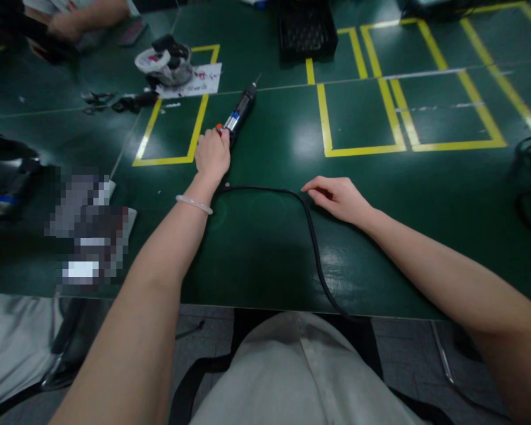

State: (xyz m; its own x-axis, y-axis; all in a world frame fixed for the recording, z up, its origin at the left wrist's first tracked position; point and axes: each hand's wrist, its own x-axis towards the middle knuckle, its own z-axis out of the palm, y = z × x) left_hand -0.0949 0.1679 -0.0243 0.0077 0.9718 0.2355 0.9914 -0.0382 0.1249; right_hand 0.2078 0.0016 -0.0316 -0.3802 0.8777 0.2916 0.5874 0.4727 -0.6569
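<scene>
In the head view, an electric screwdriver [241, 113] is seen on the green tabletop [265, 260], between 11 and 12 o'clock from the middle of the view. It is slim and dark, with a silver-and-blue label on its barrel and a touch of orange-red beside the fingers; its thin bit is pointed toward 1 o'clock. A black cable [315, 248] is laid in a curve, running toward 3 o'clock from beside the left wrist and then bending toward 5 o'clock, where it is lost over the near edge.

The rear of the screwdriver is covered by the hand, and the joint between tool and cable is hidden there. At 9 o'clock, a pixelated patch [92, 230] cannot be made out. A black tray [310, 54] toward 12 o'clock is cut off by the top of the frame. Toward 10 o'clock, a pale-and-dark object [170, 65] on a white card [209, 78] is too blurred to be named. Beyond it, a co-worker's hand [66, 26] is blurred.

The left hand [213, 153] is wrapped around the rear of the screwdriver. The right hand [336, 196], toward 3 o'clock, is held loosely curled, thumb and forefinger slightly parted; its fingertips are just beside the cable, and whether contact is made cannot be told.
</scene>
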